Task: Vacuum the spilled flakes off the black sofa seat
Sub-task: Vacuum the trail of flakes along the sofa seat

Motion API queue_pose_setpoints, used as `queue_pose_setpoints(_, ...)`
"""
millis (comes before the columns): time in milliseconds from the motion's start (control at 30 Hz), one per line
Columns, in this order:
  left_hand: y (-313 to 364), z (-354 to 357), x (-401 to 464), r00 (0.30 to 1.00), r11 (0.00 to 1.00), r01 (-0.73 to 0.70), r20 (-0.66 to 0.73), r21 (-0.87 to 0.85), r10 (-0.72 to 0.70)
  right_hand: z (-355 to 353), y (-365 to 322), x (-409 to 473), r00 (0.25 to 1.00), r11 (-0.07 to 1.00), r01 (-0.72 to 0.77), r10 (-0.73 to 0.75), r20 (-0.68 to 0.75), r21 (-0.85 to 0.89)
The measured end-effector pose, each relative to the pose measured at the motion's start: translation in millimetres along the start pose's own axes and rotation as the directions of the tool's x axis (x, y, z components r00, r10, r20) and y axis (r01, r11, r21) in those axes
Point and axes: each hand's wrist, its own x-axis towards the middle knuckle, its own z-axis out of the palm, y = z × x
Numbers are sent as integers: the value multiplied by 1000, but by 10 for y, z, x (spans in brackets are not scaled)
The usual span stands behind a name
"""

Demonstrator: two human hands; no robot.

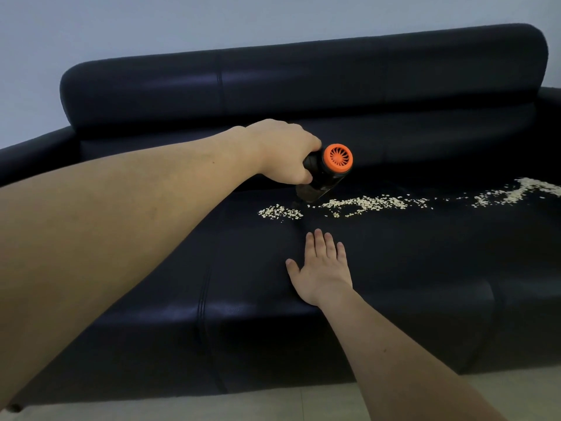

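- Flakes (364,203): pale, oat-like, strewn in a ragged band across the black sofa seat (409,253), running from abt mid-seat out to the right edge of view. Small separate patch at the left end, thicker clump far right.
- Handheld vacuum (326,174): black body w/ orange vented end cap facing the camera, tilted nozzle-down. Nozzle tip sits at the seat surface in the gap betw. the small left patch and the main band; can't tell if it actually touches.
- Left hand (285,150): reaches in from the left over the seat, grip closed round the vacuum's black body, fingers curled under it, knuckles up.
- Right hand (323,268): palm down, flat on the seat nearer the front edge, fingers straight and slightly spread, thumb out to the left; holds nothing. Fingertips point toward the flakes, not touching them.
- Sofa backrest (303,83): glossy black, rounded, w/ vertical seams.
- Wall (182,22) behind: plain, pale.
- Floor (273,405): light tiles, strip showing below the sofa front.
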Motion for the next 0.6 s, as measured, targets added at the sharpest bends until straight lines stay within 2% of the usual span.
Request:
queue_pose_setpoints(200,-105,32,-75,999,999,32,-3,-21,-32,-34,-52,31,999,999,-15,16,33,-49)
queue_pose_setpoints(400,-218,46,-151,999,999,45,-5,-27,-45,-1,-232,3,987,985,159,-159,5,-67)
queue_pose_setpoints(600,-330,113,-168,999,998,53,-3,-17,-53,48,-250,18,990,986,144,-144,3,-83)
